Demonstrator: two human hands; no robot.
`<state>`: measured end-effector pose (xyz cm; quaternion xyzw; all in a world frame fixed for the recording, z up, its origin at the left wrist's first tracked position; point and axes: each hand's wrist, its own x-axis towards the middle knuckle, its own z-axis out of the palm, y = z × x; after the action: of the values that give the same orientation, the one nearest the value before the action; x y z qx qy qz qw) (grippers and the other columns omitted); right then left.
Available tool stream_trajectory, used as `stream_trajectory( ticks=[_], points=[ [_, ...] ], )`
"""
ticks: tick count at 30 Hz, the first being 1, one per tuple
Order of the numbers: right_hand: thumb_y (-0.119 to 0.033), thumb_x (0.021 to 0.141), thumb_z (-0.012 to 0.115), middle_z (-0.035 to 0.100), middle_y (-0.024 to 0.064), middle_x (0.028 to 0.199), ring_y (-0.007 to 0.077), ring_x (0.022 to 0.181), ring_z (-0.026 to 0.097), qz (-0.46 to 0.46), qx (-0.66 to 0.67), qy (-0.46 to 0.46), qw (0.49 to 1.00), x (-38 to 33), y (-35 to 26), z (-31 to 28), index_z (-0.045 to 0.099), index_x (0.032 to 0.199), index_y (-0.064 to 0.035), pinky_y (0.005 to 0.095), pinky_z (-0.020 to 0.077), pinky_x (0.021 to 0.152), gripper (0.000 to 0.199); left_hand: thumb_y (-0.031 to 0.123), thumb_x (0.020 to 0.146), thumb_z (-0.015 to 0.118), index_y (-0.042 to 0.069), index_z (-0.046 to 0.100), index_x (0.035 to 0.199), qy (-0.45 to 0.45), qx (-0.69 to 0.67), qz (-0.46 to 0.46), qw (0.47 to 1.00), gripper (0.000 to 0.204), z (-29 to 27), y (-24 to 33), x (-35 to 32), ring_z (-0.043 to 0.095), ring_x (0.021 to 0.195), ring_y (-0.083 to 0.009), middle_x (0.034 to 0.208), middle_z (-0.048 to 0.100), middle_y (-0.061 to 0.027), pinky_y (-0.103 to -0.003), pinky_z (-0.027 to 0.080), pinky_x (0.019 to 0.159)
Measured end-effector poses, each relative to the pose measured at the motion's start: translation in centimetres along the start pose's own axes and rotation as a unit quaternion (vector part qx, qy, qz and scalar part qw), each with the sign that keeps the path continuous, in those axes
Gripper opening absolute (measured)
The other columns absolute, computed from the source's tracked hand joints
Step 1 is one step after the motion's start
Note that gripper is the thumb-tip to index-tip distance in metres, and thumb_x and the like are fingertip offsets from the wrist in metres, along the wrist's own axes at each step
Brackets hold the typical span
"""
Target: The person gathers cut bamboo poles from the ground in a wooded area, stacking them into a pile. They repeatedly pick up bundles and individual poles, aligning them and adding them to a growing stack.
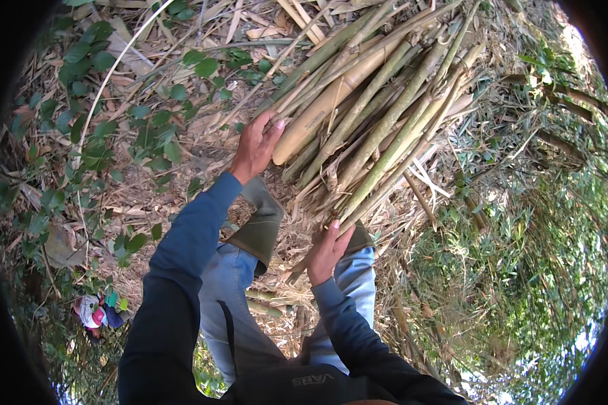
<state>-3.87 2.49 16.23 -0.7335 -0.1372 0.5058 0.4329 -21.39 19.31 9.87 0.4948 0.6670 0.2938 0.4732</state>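
A pile of cut bamboo poles (378, 125), green and tan, slants from in front of my legs toward the far right. My left hand (253, 148) is at the left side of the pile, its fingers and thumb closed at the near ends of some thin poles. Beside it, a thick tan pole (311, 128) shows a smooth cut end. Lower down, my right hand (327, 255) is closed around the near end of the slim poles on the pile's right side. Part of its grip is hidden by the hand itself.
Dry leaves and bamboo sheaths (175, 229) litter the ground, with green leafy vines (148, 135) at the left. My boots (260, 226) stand just before the pile. Dense bamboo foliage (520, 283) fills the right. Colourful cloth-like items (101, 314) lie at the lower left.
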Motion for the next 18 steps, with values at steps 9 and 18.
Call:
stream_trajectory(
  ticks=[9,18],
  points=[
    [-0.029,0.100,0.043,0.033,0.0281,0.138,0.0289,0.125,0.036,-0.046,-0.041,-0.033,0.998,-5.7,-7.0,3.0,0.021,0.138,0.0143,0.0362,0.0260,0.107,0.062,0.027,0.091,0.062,0.001,0.063,0.104,0.033,-0.139,0.081,0.986,0.029,-0.7,14.2,-4.3,0.061,0.089,-0.0158,0.096,0.066,-0.0080,-0.031,0.049,0.082],
    [-0.037,0.100,0.042,0.015,0.0343,0.147,0.0372,0.138,0.020,-0.152,-0.049,-0.211,0.964,-12.7,-18.7,2.9,0.010,0.140,0.0175,0.0401,0.0176,0.113,0.075,0.032,0.092,0.060,0.001,0.060,0.118,-0.063,-0.061,0.110,0.990,0.040,-8.1,32.7,-11.6,0.050,0.067,-0.0083,0.078,0.066,-0.0063,-0.030,0.042,0.061]
  ],
)
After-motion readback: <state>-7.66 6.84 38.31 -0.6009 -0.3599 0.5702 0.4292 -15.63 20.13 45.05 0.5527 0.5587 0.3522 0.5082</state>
